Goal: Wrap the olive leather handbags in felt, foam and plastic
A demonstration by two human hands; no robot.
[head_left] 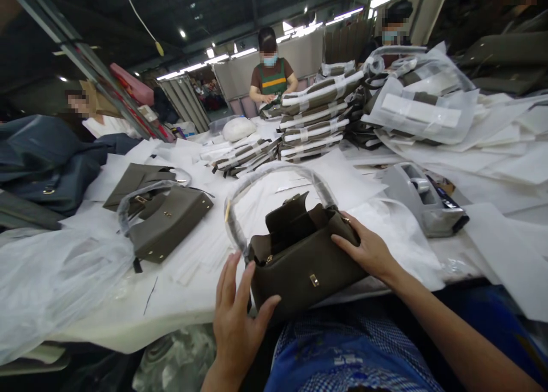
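Note:
A dark olive handbag (pixel 303 266) stands at the table's front edge before me. Its flap is raised and its mouth faces up. The handle (pixel 274 172), wrapped in clear plastic, arches above it, and a small gold clasp plate (pixel 314 280) shows on the front. My right hand (pixel 370 249) grips the bag's right upper corner, thumb on the front panel. At the left end, my left hand (pixel 240 318) is open, its fingers spread against or just beside the bag's side; contact is hard to tell. To the left lies another olive handbag (pixel 171 221), tipped over.
A grey tape dispenser (pixel 422 198) sits at the right. Behind it are plastic-wrapped bags (pixel 423 106) and loose white sheets (pixel 509 158). Wrapped olive bags (pixel 317 121) are stacked at centre back. A co-worker (pixel 272 75) stands across the table. Blue-grey bags (pixel 47 158) lie left.

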